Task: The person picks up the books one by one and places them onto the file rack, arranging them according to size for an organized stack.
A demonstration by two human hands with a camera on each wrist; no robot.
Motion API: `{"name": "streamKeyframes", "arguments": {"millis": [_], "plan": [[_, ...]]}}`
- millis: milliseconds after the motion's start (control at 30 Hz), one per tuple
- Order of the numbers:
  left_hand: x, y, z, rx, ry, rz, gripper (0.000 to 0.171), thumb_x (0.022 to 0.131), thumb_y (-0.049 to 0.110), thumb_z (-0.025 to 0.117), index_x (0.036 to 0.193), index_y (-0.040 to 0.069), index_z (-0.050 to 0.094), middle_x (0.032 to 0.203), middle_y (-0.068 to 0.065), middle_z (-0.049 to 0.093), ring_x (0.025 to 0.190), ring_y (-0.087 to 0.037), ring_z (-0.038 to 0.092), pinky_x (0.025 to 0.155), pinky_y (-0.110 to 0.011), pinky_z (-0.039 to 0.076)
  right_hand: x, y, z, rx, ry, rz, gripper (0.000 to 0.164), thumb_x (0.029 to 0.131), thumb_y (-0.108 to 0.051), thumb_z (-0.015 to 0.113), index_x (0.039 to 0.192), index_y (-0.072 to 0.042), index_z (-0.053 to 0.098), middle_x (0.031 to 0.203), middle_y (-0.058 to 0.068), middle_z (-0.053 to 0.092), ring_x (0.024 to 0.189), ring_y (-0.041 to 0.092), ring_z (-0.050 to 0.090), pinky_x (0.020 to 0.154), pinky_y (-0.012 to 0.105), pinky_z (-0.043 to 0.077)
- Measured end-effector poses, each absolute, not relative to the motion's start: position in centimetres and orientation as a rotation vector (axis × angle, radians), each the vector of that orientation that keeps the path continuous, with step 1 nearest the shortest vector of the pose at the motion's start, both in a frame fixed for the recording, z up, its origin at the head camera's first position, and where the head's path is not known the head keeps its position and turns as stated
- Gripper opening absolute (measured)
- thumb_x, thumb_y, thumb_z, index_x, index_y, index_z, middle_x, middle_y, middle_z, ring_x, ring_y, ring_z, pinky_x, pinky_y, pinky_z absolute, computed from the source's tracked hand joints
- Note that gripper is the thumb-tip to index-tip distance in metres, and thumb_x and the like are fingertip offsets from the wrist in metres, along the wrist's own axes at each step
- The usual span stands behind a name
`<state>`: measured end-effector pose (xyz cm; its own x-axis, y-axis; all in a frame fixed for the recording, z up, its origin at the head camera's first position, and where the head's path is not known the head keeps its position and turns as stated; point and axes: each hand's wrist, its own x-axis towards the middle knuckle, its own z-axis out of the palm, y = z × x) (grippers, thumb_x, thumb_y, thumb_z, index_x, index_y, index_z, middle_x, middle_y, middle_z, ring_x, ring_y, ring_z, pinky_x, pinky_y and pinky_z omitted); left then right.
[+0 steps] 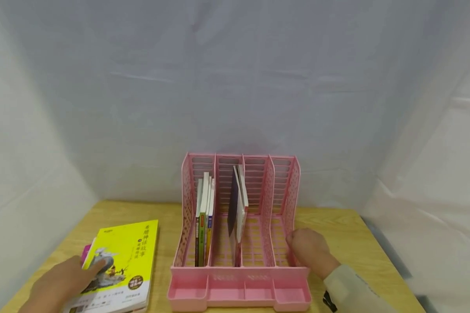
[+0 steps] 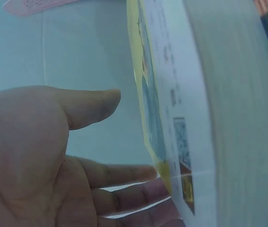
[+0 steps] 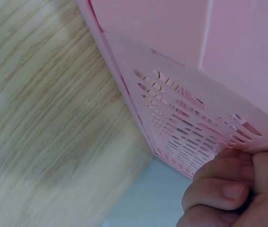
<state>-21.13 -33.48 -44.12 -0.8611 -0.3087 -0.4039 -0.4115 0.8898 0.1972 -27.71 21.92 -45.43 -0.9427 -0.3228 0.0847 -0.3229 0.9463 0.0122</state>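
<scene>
My left hand (image 1: 60, 280) is at the left edge of a yellow-covered book (image 1: 131, 243), which lies on top of other books. In the head view its thumb is over the cover; in the left wrist view the thumb stands apart from the book and the extended fingers reach its edge, tips partly hidden. A pink desk organizer (image 1: 239, 271) stands at centre. My right hand (image 1: 311, 250), fingers curled, grips its right side wall near the front; the thumb is hidden in the right wrist view.
Several thin books (image 1: 203, 226) stand in the organizer's leftmost slot, and a few more (image 1: 240, 204) lean in the second. Small trays (image 1: 258, 292) run along its front. A wooden table (image 1: 337, 221) lies beneath, with pale sheeting (image 1: 239, 87) behind and at both sides.
</scene>
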Motion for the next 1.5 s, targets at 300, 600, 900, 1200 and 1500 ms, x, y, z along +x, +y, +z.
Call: {"name": "streamKeyframes", "arguments": {"millis": [300,600,900,1200,1500], "plan": [[-21.0,-33.5,-45.4,-0.682,2.640,0.441,0.120,0.067,0.093,0.039,0.110,-0.019,0.048,0.079,-0.015,0.053,0.071,-0.026,0.053,0.060,-0.038,0.043,-27.7,21.6,-46.1,0.550,-3.031,-0.077,0.030,0.081,-0.010,0.067,0.067,-0.023,0.044,0.064,-0.009,0.045,0.057,0.012,0.047,0.047,0.030,0.043],[-20.6,-33.9,-46.0,-0.789,2.619,0.445,0.119,0.064,0.089,0.049,0.106,-0.022,0.043,0.078,-0.017,0.049,0.070,-0.027,0.053,0.061,-0.035,0.045,-27.7,20.7,-46.0,0.558,-3.029,0.001,0.028,0.079,-0.007,0.061,0.065,-0.023,0.043,0.062,-0.009,0.045,0.056,0.011,0.046,0.047,0.028,0.041],[-21.7,-35.2,-45.9,-0.756,2.507,0.726,0.098,0.075,0.075,0.059,0.104,-0.016,0.037,0.081,-0.018,0.050,0.070,-0.024,0.059,0.063,-0.031,0.050,-27.8,21.1,-45.8,0.465,-3.027,0.053,0.032,0.095,-0.016,0.049,0.064,-0.019,0.042,0.060,-0.005,0.044,0.054,0.013,0.045,0.048,0.030,0.042],[-21.9,-36.9,-47.5,-0.825,2.472,0.844,0.113,0.072,0.079,0.057,0.115,-0.022,0.033,0.083,-0.019,0.052,0.069,-0.023,0.061,0.063,-0.030,0.052,-28.1,20.9,-45.5,0.556,-2.986,-0.173,0.030,0.087,-0.006,0.058,0.066,-0.020,0.042,0.063,-0.006,0.044,0.056,0.013,0.046,0.047,0.031,0.043],[-21.5,-35.4,-47.2,-0.838,2.786,0.862,0.105,0.073,0.065,0.070,0.126,-0.017,0.031,0.088,-0.022,0.051,0.066,-0.026,0.055,0.052,-0.034,0.046,-27.9,21.4,-45.4,0.441,-3.046,-0.176,0.027,0.093,-0.016,0.053,0.067,-0.018,0.046,0.064,-0.002,0.046,0.056,0.017,0.048,0.046,0.035,0.044]]}}
